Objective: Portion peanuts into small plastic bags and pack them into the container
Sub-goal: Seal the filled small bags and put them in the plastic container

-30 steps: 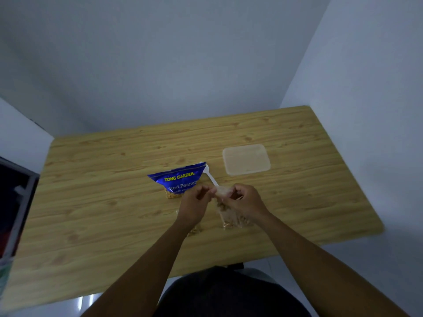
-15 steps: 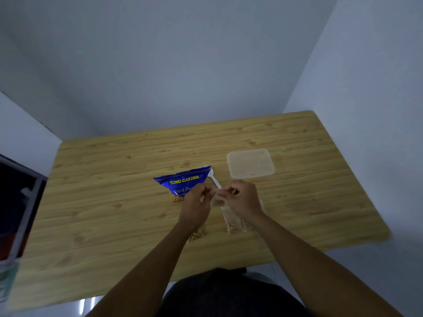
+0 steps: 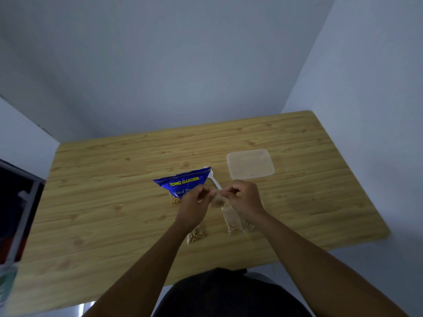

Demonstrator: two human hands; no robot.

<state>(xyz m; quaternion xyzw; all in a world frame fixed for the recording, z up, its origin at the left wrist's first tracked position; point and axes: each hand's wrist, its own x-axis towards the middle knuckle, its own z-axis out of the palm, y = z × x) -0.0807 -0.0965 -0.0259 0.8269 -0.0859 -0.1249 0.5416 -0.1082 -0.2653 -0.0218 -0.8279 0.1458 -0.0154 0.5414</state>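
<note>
Head view: your left hand (image 3: 196, 203) and right hand (image 3: 243, 196) each pinch the mouth of a small peanut bag (image 3: 217, 200) held between them. Its long axis hangs toward you; the container (image 3: 250, 164) lies just beyond your right hand, the nearer one.

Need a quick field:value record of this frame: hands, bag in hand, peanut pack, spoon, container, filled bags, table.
left hand: pinching one side of the small plastic bag's top
right hand: pinching the other side
small plastic bag: held between both hands above the table, some peanuts inside
peanut pack: blue, lying on the table behind the left hand
spoon: white plastic, beside the pack's right edge
container: translucent, behind the right hand; contents unclear
filled bags: on the table under the right wrist; another under the left wrist
table: wooden
</note>
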